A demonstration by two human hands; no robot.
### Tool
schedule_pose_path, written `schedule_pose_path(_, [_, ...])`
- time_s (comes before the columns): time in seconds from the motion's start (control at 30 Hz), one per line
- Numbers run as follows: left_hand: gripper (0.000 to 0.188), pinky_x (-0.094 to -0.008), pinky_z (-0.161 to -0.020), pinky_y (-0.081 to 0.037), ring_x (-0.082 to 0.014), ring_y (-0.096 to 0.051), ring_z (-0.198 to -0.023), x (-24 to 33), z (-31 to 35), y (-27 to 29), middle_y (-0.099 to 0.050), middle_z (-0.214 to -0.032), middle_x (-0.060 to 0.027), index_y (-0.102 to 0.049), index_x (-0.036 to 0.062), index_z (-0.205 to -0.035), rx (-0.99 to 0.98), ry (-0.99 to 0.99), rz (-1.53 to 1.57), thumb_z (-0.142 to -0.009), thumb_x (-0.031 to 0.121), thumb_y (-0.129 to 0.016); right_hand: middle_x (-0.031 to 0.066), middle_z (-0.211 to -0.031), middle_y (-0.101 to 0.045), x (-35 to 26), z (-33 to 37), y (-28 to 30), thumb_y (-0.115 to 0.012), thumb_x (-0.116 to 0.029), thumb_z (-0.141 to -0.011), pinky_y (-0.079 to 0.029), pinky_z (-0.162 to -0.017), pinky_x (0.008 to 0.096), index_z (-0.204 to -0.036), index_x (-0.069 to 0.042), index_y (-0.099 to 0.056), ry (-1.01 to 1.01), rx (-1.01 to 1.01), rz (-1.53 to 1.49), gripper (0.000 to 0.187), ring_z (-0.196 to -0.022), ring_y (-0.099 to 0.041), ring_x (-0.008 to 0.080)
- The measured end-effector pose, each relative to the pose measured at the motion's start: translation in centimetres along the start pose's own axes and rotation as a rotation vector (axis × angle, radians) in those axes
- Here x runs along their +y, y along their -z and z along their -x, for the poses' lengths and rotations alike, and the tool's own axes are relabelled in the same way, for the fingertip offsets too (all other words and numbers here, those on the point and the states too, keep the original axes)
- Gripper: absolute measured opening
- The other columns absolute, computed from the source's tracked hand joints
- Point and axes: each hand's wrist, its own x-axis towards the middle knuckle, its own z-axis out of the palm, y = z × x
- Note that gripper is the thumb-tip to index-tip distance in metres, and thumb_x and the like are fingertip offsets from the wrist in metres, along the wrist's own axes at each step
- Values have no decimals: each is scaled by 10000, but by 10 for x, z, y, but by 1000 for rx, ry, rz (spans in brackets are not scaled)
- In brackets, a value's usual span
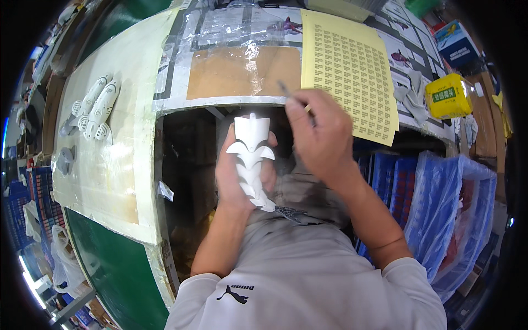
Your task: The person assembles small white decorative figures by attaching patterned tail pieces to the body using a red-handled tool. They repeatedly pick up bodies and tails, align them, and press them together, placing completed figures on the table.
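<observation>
My left hand (230,173) is closed round a white jointed plastic fish body (253,132), made of several overlapping segments with side fins. Its wide end points away from me, and a dark tail-like piece (291,213) shows near its narrow end. Up and to the right, my right hand (324,135) pinches a thin dark tool (284,88), its tip pointing to the far left. Motion blurs this tool, so its kind is unclear. The tool and the fish body are apart.
White spotted fish-shaped pieces (99,110) lie on the left table (118,181). A yellow sheet of small printed labels (352,77) covers the bench beside a brown board (242,71). At right stand a yellow packet (448,96) and blue crates (393,187) with clear plastic film.
</observation>
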Motion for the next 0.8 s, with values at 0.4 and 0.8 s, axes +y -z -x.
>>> schedule_pose_path(0.4, [529, -313, -445, -496, -168, -632, -557, 38, -12, 0, -732, -954, -103, -649, 52, -1255, -125, -24, 103, -1144, 500, -390, 165, -922, -784, 117, -196, -31, -698, -415, -939, -568, -826, 478, -1023, -78, -816, -158, -201, 359, 367, -878, -740, 405])
schedule_pose_path(0.8, [384, -287, -397, -492, -140, -608, -503, 78, -28, 3, -676, -880, -72, -586, 83, -1270, 166, -166, -10, -1152, 412, -427, 86, -879, -730, -56, -82, -94, -661, -272, -1036, -526, -801, 298, -1071, -13, -746, 429, -311, 127, 275, -819, -658, 166])
